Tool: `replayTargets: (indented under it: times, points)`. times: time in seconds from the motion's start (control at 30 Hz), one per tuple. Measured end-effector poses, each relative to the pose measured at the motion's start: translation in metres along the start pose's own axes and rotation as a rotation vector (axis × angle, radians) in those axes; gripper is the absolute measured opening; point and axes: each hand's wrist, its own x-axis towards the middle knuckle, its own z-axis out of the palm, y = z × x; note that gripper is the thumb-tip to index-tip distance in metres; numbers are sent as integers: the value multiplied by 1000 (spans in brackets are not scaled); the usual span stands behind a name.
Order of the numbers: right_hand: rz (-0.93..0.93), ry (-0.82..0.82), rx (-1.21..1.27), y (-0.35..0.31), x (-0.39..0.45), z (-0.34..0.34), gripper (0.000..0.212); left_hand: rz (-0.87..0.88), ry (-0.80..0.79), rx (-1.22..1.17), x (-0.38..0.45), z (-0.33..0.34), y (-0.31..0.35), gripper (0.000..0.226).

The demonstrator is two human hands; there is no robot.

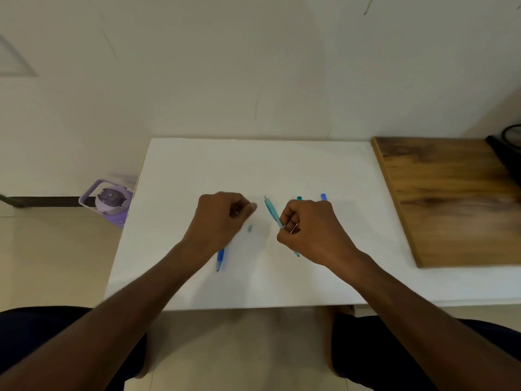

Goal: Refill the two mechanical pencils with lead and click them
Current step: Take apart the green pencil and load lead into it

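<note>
**Gripping the teal pencil over the white table**

Holding the teal pencil [273, 212] tilted, the right hand [308, 230] has its fingers curled around the barrel; the lower tip shows under the palm. The left hand [222, 218] is curled, fingertips pinched together; what it pinches is too small to see. A small teal cap [249, 228] lies between the hands. The blue pencil [220, 259] lies on the white table [282, 165], half hidden under the left wrist. Two lead cases [323, 196] peek out behind the right hand.

A white desk [282, 165] stands against a plain cream wall [225, 66]. A wooden board [451, 198] covers its right end. A purple bottle [111, 200] sits on the pale tiled floor [42, 263] beside the desk's left edge.
</note>
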Motion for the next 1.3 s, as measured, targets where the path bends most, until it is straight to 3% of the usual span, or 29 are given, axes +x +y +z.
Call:
replayTargets:
  times: [0.1, 0.3, 0.5, 0.6, 0.73, 0.87, 1.07, 1.3]
  points:
    - [-2, -14, -1, -3, 1, 2, 18, -77, -22, -311, 4, -12, 8, 22]
    - [-30, -56, -16, -7, -2, 9, 19, -54, -12, -348, -1, -14, 10, 10]
    - [-41, -76, -28, -6, -2, 13, 22, 49, -83, -121, 1, -17, 6, 5]
    - [-37, -78, -14, -6, -3, 14, 21, 137, -109, 11, 0, -13, 8, 17]
    - [-38, -59, -2, -7, -3, 15, 21, 120, -119, 43, -1, -9, 11, 23]
    - [-19, -116, -96, 1, -8, 12, 21, 62, -64, -35, 10, -22, 4, 14]
    - [95, -77, 50, 9, -7, 10, 17, 110, -22, 409, 11, -5, -10, 15]
    - [156, -114, 93, 8, -3, 24, 23, 5, -1, 448, 20, 8, -12, 26]
